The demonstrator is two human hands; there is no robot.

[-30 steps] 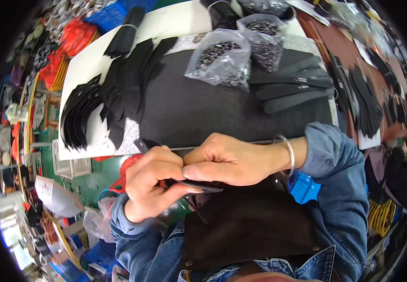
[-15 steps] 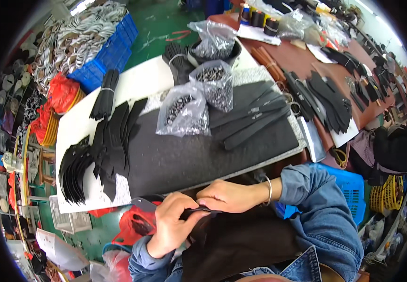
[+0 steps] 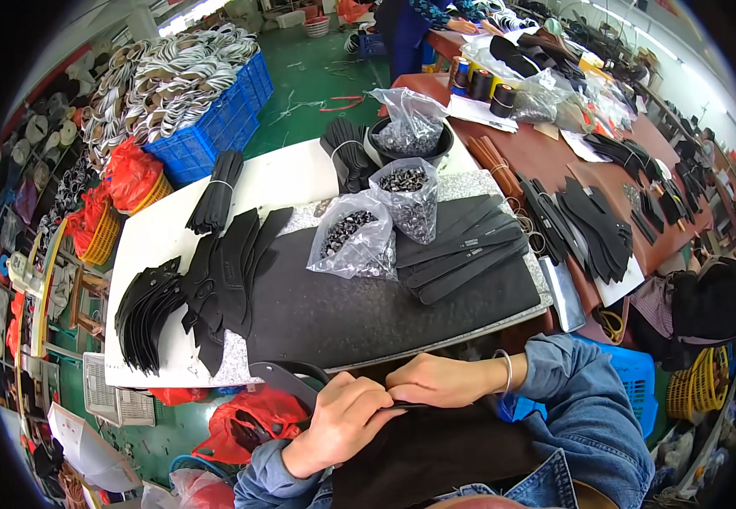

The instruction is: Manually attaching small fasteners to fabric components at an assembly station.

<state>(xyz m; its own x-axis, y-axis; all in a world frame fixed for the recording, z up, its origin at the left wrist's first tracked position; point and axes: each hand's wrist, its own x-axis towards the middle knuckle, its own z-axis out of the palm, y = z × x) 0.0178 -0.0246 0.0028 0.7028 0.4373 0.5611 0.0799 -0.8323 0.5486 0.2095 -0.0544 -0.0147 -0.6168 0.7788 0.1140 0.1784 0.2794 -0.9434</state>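
A curved black strap (image 3: 283, 379) loops out to the left of my hands, beside the table's front edge. My left hand (image 3: 347, 420) is closed on it, thumb and fingers pinching. Right against it, my right hand (image 3: 440, 379) has its fingers curled down onto the same strap. Much of the strap is hidden under my fingers. Just beyond my hands lies a dark mat (image 3: 342, 318) on the white table. Two clear plastic bags of small dark metal pieces, a nearer bag (image 3: 351, 237) and a farther bag (image 3: 406, 199), stand on the mat's far side.
Fanned black straps (image 3: 461, 254) lie at the mat's right; stacked curved black pieces (image 3: 151, 314) lie at its left. A black bowl (image 3: 436, 153) holds another bag. Blue crates (image 3: 207, 136) stand far left. A person (image 3: 406, 38) stands at a brown table (image 3: 538, 161). A red bag (image 3: 245, 424) sits below.
The view has tilted up, so the table sits lower in it and a person shows at the far table. My hands stay together on the strap, a little lower and farther right in the picture.
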